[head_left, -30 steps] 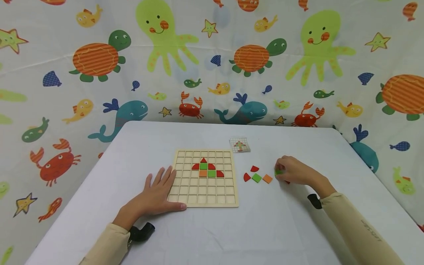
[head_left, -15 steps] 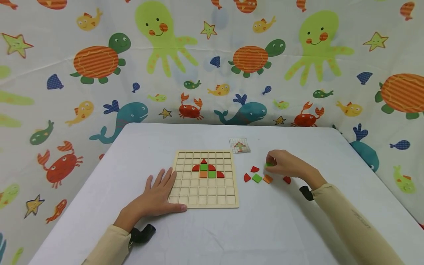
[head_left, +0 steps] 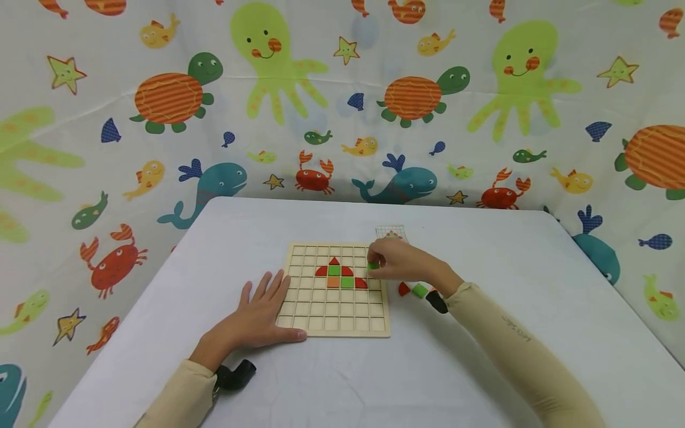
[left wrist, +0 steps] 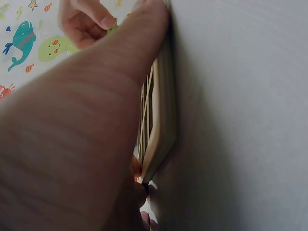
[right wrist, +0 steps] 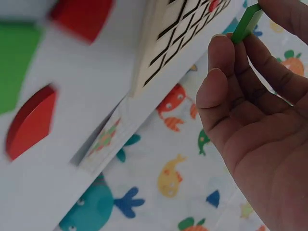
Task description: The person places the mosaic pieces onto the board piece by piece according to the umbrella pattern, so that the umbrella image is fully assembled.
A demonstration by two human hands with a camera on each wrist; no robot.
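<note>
A wooden grid board lies flat on the white table. My left hand rests along its left edge, fingers straight and thumb at the near left corner. In its middle cells sit a red triangle, two green squares, an orange square and several red quarter-circle tiles. Between thumb and fingertips, my right hand pinches a green tile, held over the board's upper right side. In the left wrist view, my own hand and wrist cover much of the board.
Right of the board lie loose tiles, among them a red quarter-circle and a green square; the right arm covers others. A pattern card is behind the right hand, partly hidden. A sea-animal cloth hangs behind the table.
My right hand has moved left from the loose tiles to over the board's right side, carrying the green tile. My left hand has stayed on the board's edge.
</note>
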